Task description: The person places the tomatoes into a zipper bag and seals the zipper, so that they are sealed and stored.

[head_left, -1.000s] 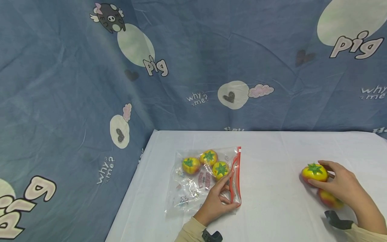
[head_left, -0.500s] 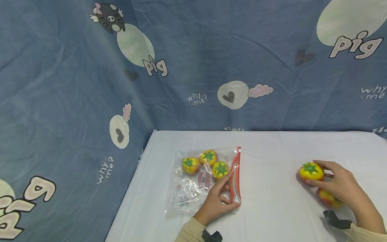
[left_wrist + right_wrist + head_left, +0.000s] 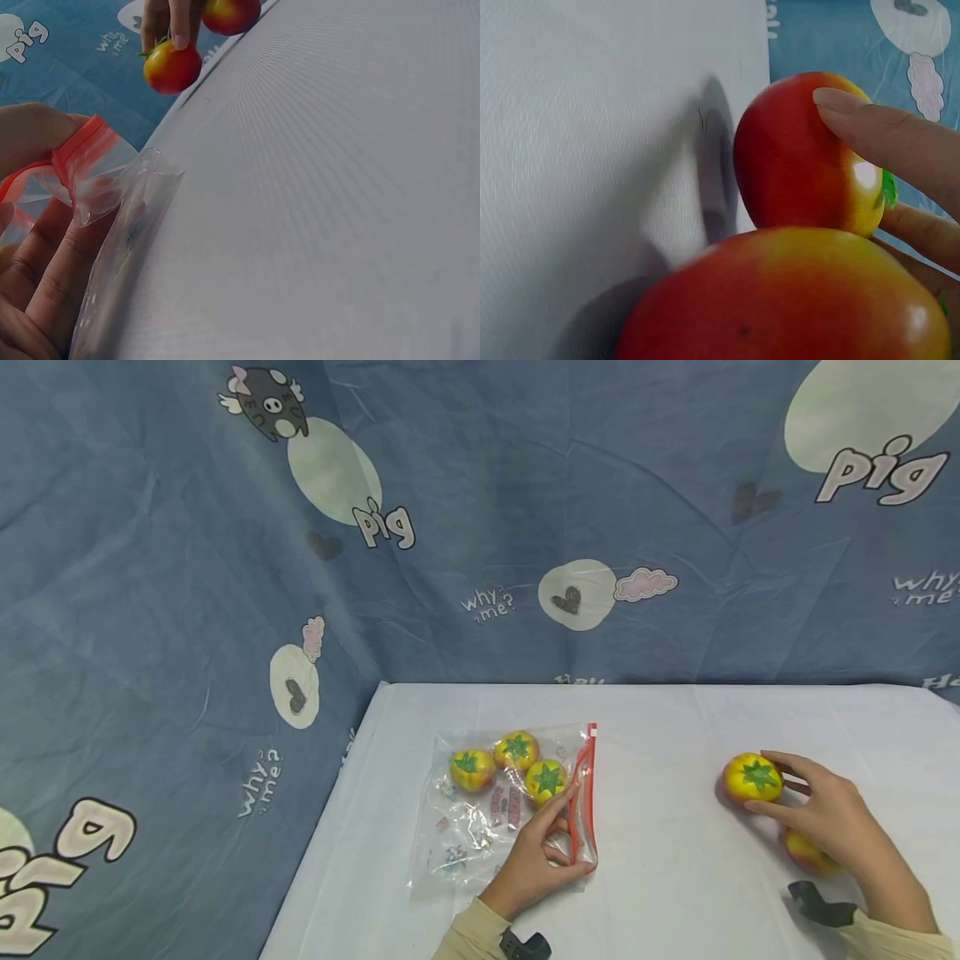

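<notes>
A clear zip bag (image 3: 468,852) with a red zip edge lies on the table, with 3 red-and-yellow toy fruits (image 3: 473,771) topped by green star-shaped leaves inside it. My left hand (image 3: 534,864) holds the bag's mouth apart at the red edge; the left wrist view shows fingers (image 3: 64,262) partly behind the plastic. On the right, my right hand (image 3: 825,814) grips another such toy fruit (image 3: 752,778) between thumb and fingers, close over the table. One more toy fruit (image 3: 808,852) sits below that hand, partly covered by it.
White cloth covers the table (image 3: 660,860). A blue printed curtain (image 3: 465,527) hangs behind it and along its left side. Both wrists carry dark camera mounts (image 3: 821,906).
My right hand has moved left and slightly away from me with the toy fruit in its grip. The left hand and the bag have stayed in place.
</notes>
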### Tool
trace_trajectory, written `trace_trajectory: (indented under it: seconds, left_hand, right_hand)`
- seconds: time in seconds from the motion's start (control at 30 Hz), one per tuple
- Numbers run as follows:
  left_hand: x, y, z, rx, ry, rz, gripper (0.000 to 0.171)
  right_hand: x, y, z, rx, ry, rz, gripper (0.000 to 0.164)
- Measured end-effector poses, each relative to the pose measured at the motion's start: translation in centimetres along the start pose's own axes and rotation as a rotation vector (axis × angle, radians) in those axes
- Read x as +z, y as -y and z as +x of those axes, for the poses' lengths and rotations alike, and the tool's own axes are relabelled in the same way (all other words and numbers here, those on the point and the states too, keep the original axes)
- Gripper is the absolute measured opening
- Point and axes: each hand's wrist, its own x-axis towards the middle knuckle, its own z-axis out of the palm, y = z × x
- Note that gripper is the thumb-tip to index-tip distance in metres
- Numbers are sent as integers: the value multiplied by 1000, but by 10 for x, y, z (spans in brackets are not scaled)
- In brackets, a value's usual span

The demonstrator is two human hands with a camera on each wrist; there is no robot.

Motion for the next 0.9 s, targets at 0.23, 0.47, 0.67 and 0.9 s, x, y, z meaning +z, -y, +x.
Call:
trace_trajectory:
  seconds: [0.23,0.47,0.67,0.9]
  left_hand:
    - [0,-3,-1,-27,1,10,102]
    - [0,-3,0,-17,-3,13,102]
    - [-1,-3,0,-9,-2,18,102]
    - [-1,-2,0,-8,1,16,102]
  right_hand:
    - [6,8,-1,-69,-55,8,93]
    - [8,16,-1,-109,-119,-8,90]
    - [10,23,-4,-190,-190,0,82]
    - [20,27,-3,-295,-258,76,77]
